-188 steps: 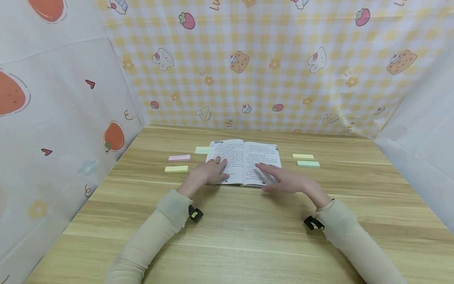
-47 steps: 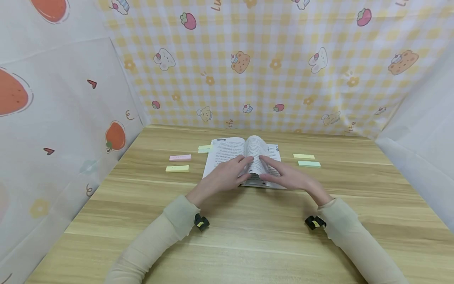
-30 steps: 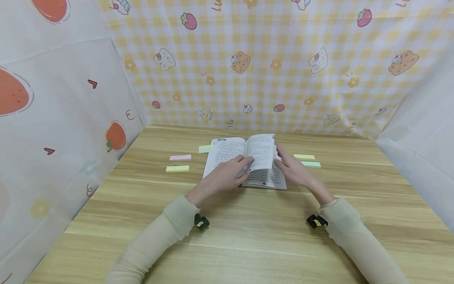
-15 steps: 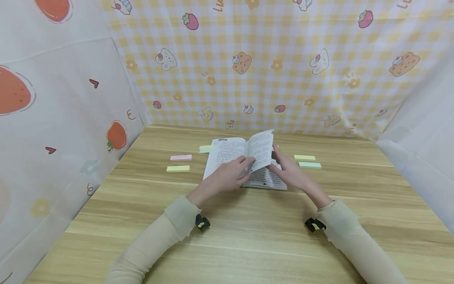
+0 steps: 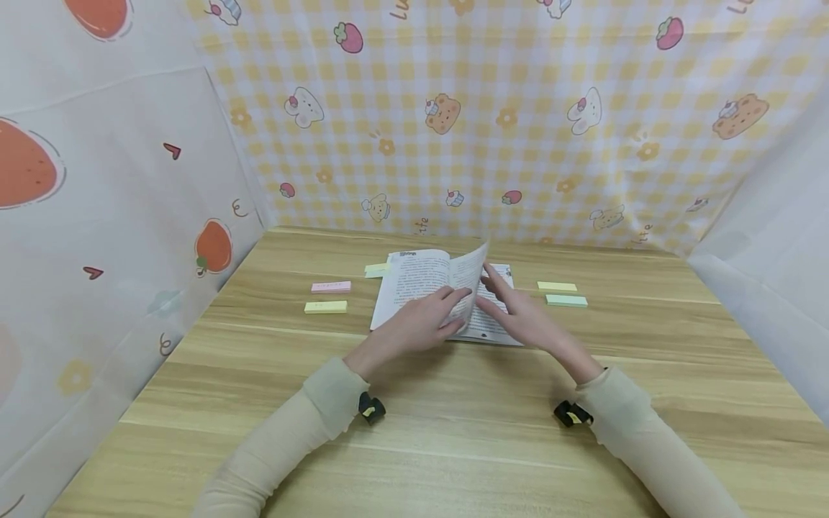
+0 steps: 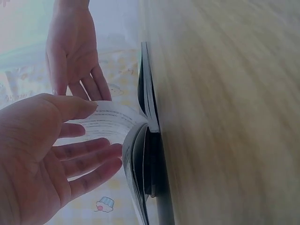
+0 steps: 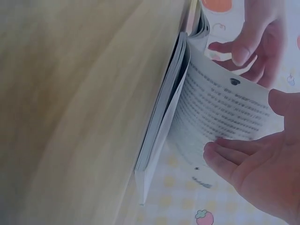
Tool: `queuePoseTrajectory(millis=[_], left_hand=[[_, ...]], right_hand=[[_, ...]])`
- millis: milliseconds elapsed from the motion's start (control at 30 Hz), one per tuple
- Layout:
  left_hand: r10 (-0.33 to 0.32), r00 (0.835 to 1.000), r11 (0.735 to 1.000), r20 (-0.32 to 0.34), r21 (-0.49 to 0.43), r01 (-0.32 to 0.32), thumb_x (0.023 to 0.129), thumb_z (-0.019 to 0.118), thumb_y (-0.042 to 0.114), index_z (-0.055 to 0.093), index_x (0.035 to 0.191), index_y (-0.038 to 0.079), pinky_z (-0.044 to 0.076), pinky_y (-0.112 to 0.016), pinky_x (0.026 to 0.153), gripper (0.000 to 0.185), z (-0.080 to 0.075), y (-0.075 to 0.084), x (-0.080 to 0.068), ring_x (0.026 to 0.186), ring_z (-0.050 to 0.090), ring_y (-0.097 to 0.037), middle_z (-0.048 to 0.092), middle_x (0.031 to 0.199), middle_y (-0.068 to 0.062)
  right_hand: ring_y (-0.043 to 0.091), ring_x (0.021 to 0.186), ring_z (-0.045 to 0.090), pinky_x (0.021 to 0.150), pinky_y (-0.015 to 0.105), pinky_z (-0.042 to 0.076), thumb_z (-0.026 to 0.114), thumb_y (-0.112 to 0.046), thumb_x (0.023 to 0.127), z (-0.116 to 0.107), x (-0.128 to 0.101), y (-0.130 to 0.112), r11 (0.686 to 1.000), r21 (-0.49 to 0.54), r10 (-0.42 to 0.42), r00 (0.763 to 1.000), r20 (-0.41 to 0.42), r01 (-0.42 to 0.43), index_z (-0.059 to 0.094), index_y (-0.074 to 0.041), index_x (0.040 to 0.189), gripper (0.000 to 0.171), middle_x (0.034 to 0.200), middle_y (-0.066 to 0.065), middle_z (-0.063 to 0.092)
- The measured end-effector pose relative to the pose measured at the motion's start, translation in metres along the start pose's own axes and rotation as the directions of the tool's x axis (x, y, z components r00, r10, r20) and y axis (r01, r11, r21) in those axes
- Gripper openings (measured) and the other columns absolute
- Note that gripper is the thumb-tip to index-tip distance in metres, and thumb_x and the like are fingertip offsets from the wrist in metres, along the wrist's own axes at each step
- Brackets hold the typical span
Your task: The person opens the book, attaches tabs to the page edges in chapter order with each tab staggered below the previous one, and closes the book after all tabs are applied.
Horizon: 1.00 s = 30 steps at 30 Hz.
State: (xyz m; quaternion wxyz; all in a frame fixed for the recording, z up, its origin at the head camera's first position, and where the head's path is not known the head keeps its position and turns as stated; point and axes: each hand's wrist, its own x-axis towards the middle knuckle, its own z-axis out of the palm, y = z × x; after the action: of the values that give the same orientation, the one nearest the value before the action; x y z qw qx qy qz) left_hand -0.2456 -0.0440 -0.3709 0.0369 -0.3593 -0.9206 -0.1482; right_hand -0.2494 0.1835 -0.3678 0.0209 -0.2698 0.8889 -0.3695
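Pastel sticky notes [image 5: 329, 287] flank book [image 5: 414, 277].

A thin white paperback book [image 5: 414, 284] printed with dense black text lies open and flat on the wooden table, its spine running away from the person and its near edge towards them. 1 raised white page [image 5: 468, 277] stands curved above the spine, tilted over the left half of the book, neither side flat. From the right wrist view, the raised page [image 7: 225, 112] bows outward from the spine, its lines of print and a small dark mark near its outer corner showing. From the left wrist view, the book's [image 6: 149, 154] stacked leaves fan apart at the spine, dark cover edge against the table.
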Motion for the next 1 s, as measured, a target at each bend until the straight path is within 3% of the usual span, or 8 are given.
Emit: queuePoseTrajectory(millis=[167, 300, 433, 767, 1000], left_hand=[[-0.008, 1.0, 0.997, -0.027, -0.076, 0.006, 0.106, 0.053, 0.024, 0.039, 0.154, 0.009, 0.057, -0.04, 0.083, 0.053, -0.002, -0.001, 0.0, 0.1, 0.064, -0.021, 0.059, 0.129, -0.012], [-0.022, 0.997, 0.986, -0.075, -0.164, 0.01, 0.106, 0.046, 0.011, 0.034, 0.156, 0.007, 0.054, -0.04, 0.093, 0.051, -0.006, -0.003, 0.0, 0.111, 0.063, -0.023, 0.058, 0.133, -0.014], [-0.043, 0.99, 0.973, -0.135, -0.23, 0.011, 0.106, 0.043, 0.006, 0.031, 0.157, 0.008, 0.053, -0.041, 0.094, 0.052, -0.012, -0.004, 0.0, 0.111, 0.061, -0.025, 0.058, 0.133, -0.013], [-0.121, 0.953, 0.961, -0.279, -0.272, 0.042, 0.111, 0.035, 0.03, 0.038, 0.155, 0.008, 0.054, -0.041, 0.084, 0.049, -0.019, -0.01, 0.001, 0.099, 0.06, -0.021, 0.058, 0.127, -0.009], [-0.159, 0.946, 0.948, -0.282, -0.31, 0.068, 0.111, 0.033, 0.037, 0.042, 0.153, 0.008, 0.053, -0.04, 0.084, 0.052, -0.026, -0.012, -0.001, 0.1, 0.059, -0.021, 0.059, 0.125, -0.009]], right_hand=[[0.039, 0.141, 0.04, 0.112, 0.056, 0.035, 0.048, -0.036, 0.108, 0.004, -0.001, -0.004, 1.0, -0.003, -0.015, 1.0, 0.018, 0.015, 0.013, -0.008, 0.163, 0.071, 0.156, 0.023, 0.037], [0.037, 0.142, 0.04, 0.113, 0.055, 0.034, 0.048, -0.036, 0.108, 0.007, -0.003, -0.008, 0.999, -0.007, -0.032, 0.999, 0.042, 0.032, 0.014, -0.011, 0.163, 0.069, 0.158, 0.019, 0.037], [0.036, 0.143, 0.038, 0.115, 0.055, 0.032, 0.046, -0.039, 0.108, 0.009, -0.005, -0.013, 0.999, -0.024, -0.043, 0.996, 0.083, 0.045, 0.014, -0.013, 0.163, 0.069, 0.161, 0.016, 0.032], [0.032, 0.147, 0.03, 0.118, 0.052, 0.027, 0.047, -0.036, 0.108, 0.015, -0.006, -0.018, 0.998, -0.028, -0.056, 0.983, 0.172, 0.062, 0.019, -0.015, 0.163, 0.065, 0.163, 0.013, 0.027], [0.031, 0.146, 0.033, 0.117, 0.053, 0.029, 0.046, -0.039, 0.108, 0.018, -0.007, -0.021, 0.998, -0.033, -0.052, 0.971, 0.232, 0.061, 0.022, -0.015, 0.162, 0.064, 0.161, 0.014, 0.031]])
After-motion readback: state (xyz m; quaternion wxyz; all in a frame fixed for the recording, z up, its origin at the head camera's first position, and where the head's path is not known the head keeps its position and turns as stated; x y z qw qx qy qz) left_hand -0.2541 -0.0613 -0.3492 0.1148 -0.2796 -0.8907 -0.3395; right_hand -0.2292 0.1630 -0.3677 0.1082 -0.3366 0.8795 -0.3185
